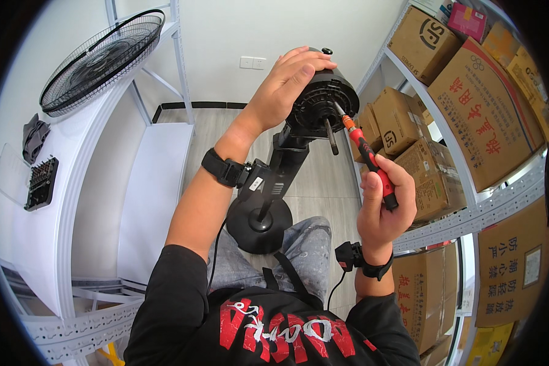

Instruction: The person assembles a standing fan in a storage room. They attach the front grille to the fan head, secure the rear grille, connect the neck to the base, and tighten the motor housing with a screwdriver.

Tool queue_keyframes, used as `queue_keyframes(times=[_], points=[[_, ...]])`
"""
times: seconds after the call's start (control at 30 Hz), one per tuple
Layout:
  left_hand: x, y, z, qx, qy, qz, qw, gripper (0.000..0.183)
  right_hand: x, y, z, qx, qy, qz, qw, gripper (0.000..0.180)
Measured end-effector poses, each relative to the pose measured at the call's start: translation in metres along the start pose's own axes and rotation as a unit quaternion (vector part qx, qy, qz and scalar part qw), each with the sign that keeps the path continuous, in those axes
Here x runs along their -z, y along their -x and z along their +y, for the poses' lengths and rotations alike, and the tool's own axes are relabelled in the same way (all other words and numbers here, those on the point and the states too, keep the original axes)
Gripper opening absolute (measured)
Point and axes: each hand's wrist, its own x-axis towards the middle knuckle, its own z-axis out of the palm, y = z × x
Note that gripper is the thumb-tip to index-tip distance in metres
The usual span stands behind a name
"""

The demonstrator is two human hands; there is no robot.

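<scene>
A black pedestal fan's motor head (322,107) faces me, with its metal shaft (331,137) sticking out and no blades on it. My left hand (286,87) lies over the top left of the motor housing. In my right hand (386,201) is a red and black screwdriver (369,158), its tip touching or very near the face of the motor, right of the shaft. Below the head, the black fan stand (286,167) runs down to a round base (259,226) on the floor, in front of my knees.
On the white shelf (91,132) at left lie a wire fan grille (105,61), a dark cloth (35,137) and an opened bit set (42,183). A metal rack (444,114) with cardboard boxes (485,114) stands close at right. A cable (213,261) hangs by my left arm.
</scene>
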Motion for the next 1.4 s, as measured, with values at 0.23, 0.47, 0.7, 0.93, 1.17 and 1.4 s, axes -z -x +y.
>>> queue_keyframes(times=[0.23, 0.47, 0.7, 0.93, 1.17, 1.4], points=[[-0.001, -0.002, 0.000, 0.002, -0.003, 0.002, 1.000, 0.058, 0.001, -0.002, -0.004, 0.010, 0.019, -0.005, 1.000, 0.024], [-0.004, 0.000, 0.000, -0.010, 0.017, 0.044, 0.999, 0.046, 0.002, -0.004, -0.003, 0.005, 0.004, -0.015, 1.000, 0.025], [-0.005, -0.001, -0.001, -0.011, 0.025, 0.045, 0.999, 0.045, 0.002, -0.003, -0.001, 0.006, 0.003, -0.014, 1.000, 0.025], [0.000, 0.000, 0.000, 0.011, 0.004, 0.003, 1.000, 0.052, 0.000, -0.009, -0.007, 0.021, 0.017, -0.019, 0.999, 0.024], [-0.003, 0.001, 0.000, 0.020, -0.019, 0.013, 1.000, 0.047, -0.001, -0.021, -0.029, 0.024, 0.088, -0.052, 0.995, 0.029], [0.004, -0.001, -0.001, 0.007, -0.009, -0.008, 1.000, 0.042, 0.005, -0.033, -0.030, 0.095, 0.113, -0.123, 0.981, 0.030]])
